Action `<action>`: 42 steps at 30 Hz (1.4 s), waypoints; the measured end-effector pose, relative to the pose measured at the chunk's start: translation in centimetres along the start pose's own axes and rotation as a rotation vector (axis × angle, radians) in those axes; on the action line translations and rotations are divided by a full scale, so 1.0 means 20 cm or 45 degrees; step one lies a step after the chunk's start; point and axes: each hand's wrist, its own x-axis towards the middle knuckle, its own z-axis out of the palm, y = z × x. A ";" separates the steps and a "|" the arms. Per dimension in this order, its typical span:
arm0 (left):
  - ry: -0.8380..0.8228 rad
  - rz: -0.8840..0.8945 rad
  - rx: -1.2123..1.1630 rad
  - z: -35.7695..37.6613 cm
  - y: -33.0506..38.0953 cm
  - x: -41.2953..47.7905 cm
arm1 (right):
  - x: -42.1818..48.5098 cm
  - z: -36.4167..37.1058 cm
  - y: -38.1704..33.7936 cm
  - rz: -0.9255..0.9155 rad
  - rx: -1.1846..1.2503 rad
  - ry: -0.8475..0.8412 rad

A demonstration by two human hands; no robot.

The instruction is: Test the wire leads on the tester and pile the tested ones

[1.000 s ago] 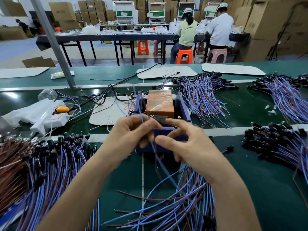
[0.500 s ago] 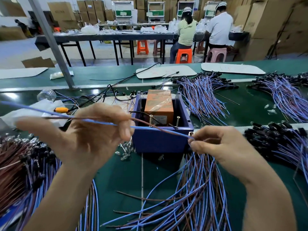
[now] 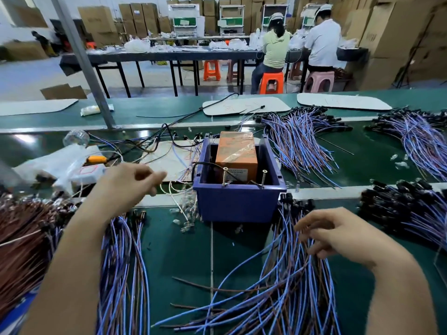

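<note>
Two hands, both apart from tester (image 3: 238,206). My left hand (image 3: 125,187): loosely curled, empty, above left lead pile (image 3: 121,262). My right hand (image 3: 338,235): fingertips (image 3: 306,232) curled down among leads (image 3: 278,286) below tester; cannot tell grip.

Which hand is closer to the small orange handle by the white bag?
Left. The left hand is just right of the small orange handle; the right hand lies beyond the blue plastic bin, on blue wire leads.
</note>
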 end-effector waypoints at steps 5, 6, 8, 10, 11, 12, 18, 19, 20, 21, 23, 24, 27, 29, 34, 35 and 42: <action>-0.305 -0.418 0.562 0.08 -0.28 0.10 | 0.00 0.01 -0.02 -0.031 0.009 0.024; -0.319 -0.419 0.599 0.11 -0.30 0.11 | 0.00 0.02 -0.03 -0.042 -0.002 0.022; -0.317 -0.395 0.757 0.15 -0.33 0.13 | 0.01 0.04 -0.04 -0.072 -0.041 0.013; -0.313 -0.381 0.863 0.19 -0.34 0.14 | 0.01 0.06 -0.06 -0.107 -0.106 -0.006; -0.303 -0.393 0.871 0.21 -0.35 0.14 | 0.01 0.07 -0.07 -0.125 -0.126 -0.022; -0.292 -0.397 0.858 0.21 -0.35 0.14 | 0.02 0.08 -0.08 -0.143 -0.142 -0.039; -0.217 -0.232 0.218 0.14 -0.21 0.10 | -0.01 0.15 -0.18 -0.356 0.104 -0.244; -0.181 -0.157 -0.018 0.10 -0.15 0.07 | -0.04 0.17 -0.22 -0.408 0.320 -0.319; -0.144 -0.045 -0.272 0.07 -0.08 0.03 | -0.06 0.19 -0.27 -0.447 0.521 -0.400; -0.111 0.104 -0.517 0.04 0.00 -0.01 | -0.07 0.22 -0.30 -0.464 0.654 -0.477; -0.095 0.441 -0.896 0.01 0.14 -0.12 | -0.08 0.29 -0.36 -0.417 0.719 -0.586; -0.131 0.598 -1.004 0.01 0.20 -0.17 | -0.07 0.34 -0.39 -0.379 0.704 -0.624; -0.418 0.924 -1.079 0.05 0.30 -0.27 | -0.06 0.42 -0.44 -0.343 0.803 -0.641; -0.686 0.962 -1.057 0.06 0.30 -0.29 | -0.05 0.41 -0.45 -0.352 1.006 -0.478; -1.364 0.629 -0.663 0.09 0.28 -0.26 | -0.06 0.29 -0.40 -0.535 1.340 -0.105; -1.385 0.598 -0.566 0.11 0.28 -0.25 | -0.06 0.28 -0.39 -0.520 1.381 -0.045; -1.392 0.338 -0.247 0.18 0.27 -0.22 | -0.06 0.29 -0.39 -0.557 1.381 0.030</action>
